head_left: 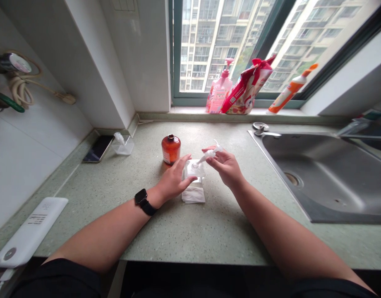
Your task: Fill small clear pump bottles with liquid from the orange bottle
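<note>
A clear square bottle (199, 170) stands uncapped on the counter. My left hand (174, 178) is around its left side, thumb at the front and fingers along the far side, steadying it. Above the bottle, a white pump head (209, 153) is pinched between the thumb and fingers of my right hand (226, 166). The pump slants down to the left, its lower end at the bottle's mouth; I cannot tell how far it goes in. Just behind my left hand stands an amber bottle (171, 150) with an open neck. Folded white tissue (193, 195) lies in front of the clear bottle.
A steel sink (297, 211) is at right. A phone (99, 149) and a clear container with a white top (123, 145) lie at left, near a white power bank (30, 231). On the windowsill stand a pink pump bottle (219, 93), red pouch (249, 89) and orange-white bottle (288, 94).
</note>
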